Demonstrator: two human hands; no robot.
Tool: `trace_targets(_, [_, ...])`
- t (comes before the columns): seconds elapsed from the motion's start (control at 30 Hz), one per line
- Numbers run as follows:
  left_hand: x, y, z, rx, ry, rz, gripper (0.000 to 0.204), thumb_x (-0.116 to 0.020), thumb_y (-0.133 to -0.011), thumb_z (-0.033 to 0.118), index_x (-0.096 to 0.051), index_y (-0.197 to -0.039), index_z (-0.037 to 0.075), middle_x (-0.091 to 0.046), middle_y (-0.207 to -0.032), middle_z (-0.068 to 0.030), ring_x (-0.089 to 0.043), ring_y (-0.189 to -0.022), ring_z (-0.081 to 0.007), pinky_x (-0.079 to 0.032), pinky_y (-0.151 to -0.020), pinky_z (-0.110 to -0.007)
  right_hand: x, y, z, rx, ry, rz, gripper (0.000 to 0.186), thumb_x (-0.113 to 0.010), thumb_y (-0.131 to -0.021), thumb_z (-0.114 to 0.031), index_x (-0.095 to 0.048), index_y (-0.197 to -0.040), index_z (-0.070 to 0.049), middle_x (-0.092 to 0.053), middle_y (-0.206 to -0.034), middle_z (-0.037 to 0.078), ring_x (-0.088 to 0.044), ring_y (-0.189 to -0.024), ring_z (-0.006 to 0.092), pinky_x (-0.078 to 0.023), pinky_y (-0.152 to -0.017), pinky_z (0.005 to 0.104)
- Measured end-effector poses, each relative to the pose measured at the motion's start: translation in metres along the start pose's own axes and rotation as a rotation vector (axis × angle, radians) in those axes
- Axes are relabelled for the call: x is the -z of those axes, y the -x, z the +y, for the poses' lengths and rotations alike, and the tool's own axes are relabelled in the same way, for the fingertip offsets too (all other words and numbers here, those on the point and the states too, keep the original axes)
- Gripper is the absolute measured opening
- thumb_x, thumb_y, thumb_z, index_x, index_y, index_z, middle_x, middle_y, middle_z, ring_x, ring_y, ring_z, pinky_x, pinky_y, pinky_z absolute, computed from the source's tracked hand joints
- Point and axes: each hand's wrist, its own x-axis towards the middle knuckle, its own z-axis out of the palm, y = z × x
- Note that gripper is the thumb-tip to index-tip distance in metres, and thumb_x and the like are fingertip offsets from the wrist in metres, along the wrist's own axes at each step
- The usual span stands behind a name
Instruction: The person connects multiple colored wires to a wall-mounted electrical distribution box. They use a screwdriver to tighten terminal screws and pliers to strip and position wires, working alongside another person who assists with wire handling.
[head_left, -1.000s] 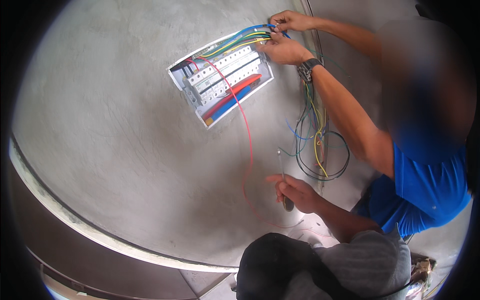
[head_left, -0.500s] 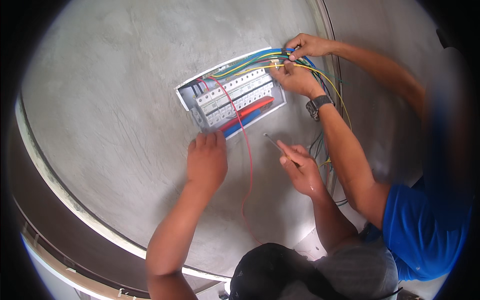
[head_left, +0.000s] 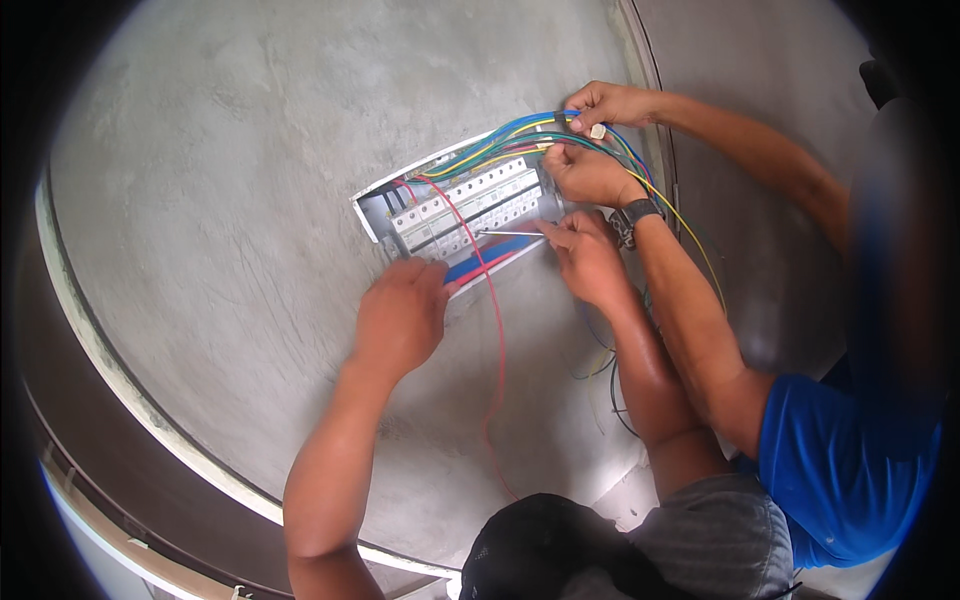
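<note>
In the head view, my left hand [head_left: 400, 312] is closed at the lower left of the open breaker box [head_left: 372, 222], on the end of a long red-and-blue tool [head_left: 492, 262]. That tool lies along the box's lower edge; its exact kind cannot be made out. My right hand [head_left: 590, 258] pinches a thin screwdriver [head_left: 512, 233] at the lower right. Its shaft points left, with the tip at the lower side of the white breaker row [head_left: 470, 210]. A loose red wire [head_left: 499, 340] leaves the box and hangs down across the tool, between my hands.
A co-worker in a blue shirt [head_left: 845, 475] reaches in from the right. Their hands [head_left: 600, 178] hold a bundle of blue, green and yellow wires [head_left: 500, 140] above my right hand. Spare wires dangle below. A black mesh cap shape [head_left: 520, 540] fills the lower edge.
My right hand has moved up to the box, bringing the screwdriver tip to the breakers. The red-and-blue tool has turned, its blue side now uppermost. The box appears slightly lower in view.
</note>
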Motion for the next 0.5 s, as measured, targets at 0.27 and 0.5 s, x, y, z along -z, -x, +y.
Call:
trace_targets(0.27, [0.009,-0.024,-0.006,-0.007,0.203,0.058,0.021,-0.073,-0.114,0.023,-0.075,-0.121,0.003,-0.074,-0.111,-0.0207,-0.072,-0.107,-0.0472,-0.058,-0.089,-0.058,0.011,-0.009,0.031,0.030,-0.143,-0.082,0.055,-0.071,-0.100,0.008,-0.085,-0.147,-0.017,-0.070,-0.111,0.013,-0.066,-0.110,0.0328,-0.054,-0.103,0.0423])
trace_targets(0.5, [0.039,-0.031,-0.002,0.027,0.275,-0.011,0.021,-0.079,-0.111,0.016,-0.080,-0.124,0.000,-0.078,-0.108,-0.0222,-0.075,-0.095,-0.0430,-0.059,-0.085,-0.048,0.016,0.001,0.054,0.045,-0.309,-0.252,0.051,-0.068,-0.112,-0.001,-0.075,-0.160,-0.015,-0.068,-0.119,0.011,-0.064,-0.114,0.0297,-0.051,-0.108,0.0403])
